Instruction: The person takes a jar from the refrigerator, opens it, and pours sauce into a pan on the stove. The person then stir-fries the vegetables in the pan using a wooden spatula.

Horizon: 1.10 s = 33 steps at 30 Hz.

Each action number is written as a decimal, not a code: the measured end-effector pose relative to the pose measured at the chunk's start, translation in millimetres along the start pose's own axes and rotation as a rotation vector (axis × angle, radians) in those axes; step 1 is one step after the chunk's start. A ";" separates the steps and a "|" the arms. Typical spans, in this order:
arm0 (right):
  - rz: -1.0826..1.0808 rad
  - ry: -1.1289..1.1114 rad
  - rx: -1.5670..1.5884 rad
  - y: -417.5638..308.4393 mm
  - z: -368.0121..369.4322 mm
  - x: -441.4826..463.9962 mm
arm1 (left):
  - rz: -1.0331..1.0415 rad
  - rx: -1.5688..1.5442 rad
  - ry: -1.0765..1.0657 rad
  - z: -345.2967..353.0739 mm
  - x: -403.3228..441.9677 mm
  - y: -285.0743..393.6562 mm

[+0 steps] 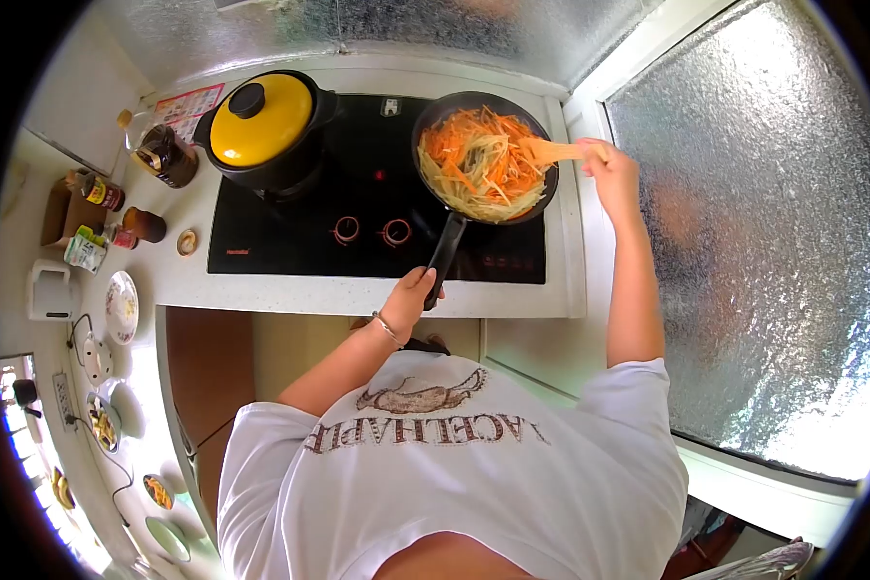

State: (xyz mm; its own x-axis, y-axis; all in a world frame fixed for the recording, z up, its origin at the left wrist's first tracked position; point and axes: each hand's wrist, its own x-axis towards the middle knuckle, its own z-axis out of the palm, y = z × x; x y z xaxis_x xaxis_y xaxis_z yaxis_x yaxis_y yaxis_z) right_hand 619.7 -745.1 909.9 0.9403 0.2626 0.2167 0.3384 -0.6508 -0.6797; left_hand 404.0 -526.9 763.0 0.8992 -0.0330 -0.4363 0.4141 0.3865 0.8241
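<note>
A black frying pan [421, 121] rests on the right side of the black glass cooktop [358, 184]. Inside it lie shredded carrots [466, 135] in orange and pale shreds [483, 205] that look like potato. My left hand [412, 299] is wrapped round the pan's black handle [446, 249], which points toward me. At the pan's right rim, my right hand [609, 174] grips a wooden spatula [553, 152]. The spatula's blade end reaches in among the shreds, which partly cover its tip.
A black pot [295, 164] with a yellow lid [285, 111] stands on the cooktop's left. Left of it are an oil bottle [174, 159], several jars and a flowered plate [123, 307]. Bowls and plates line the left counter [150, 377]. A textured glass pane [744, 222] is close on the right.
</note>
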 end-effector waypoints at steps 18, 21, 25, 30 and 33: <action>0.340 0.018 -0.075 46.9 -14.3 26.5 | -0.015 0.002 -0.014 -2.4 -2.3 1.4; 0.369 0.138 0.265 60.5 15.0 19.6 | -0.014 0.011 -0.018 -2.4 -1.9 1.1; 0.383 0.248 0.586 56.0 55.7 18.5 | 0.012 0.006 -0.011 -0.3 -2.7 3.6; 0.362 0.228 0.487 54.1 5.5 7.3 | -0.006 0.017 -0.010 -1.2 -2.6 4.4; 0.440 0.128 0.210 54.8 -6.9 0.1 | 0.004 0.020 -0.010 -0.9 -2.0 3.0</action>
State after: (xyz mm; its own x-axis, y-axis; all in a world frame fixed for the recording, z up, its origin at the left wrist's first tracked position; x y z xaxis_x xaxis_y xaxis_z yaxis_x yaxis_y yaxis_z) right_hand 638.7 -785.6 877.5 0.9936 -0.1025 -0.0474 -0.0940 -0.5191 -0.8495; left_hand 403.3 -524.8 766.0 0.9020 -0.0409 -0.4299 0.4136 0.3682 0.8327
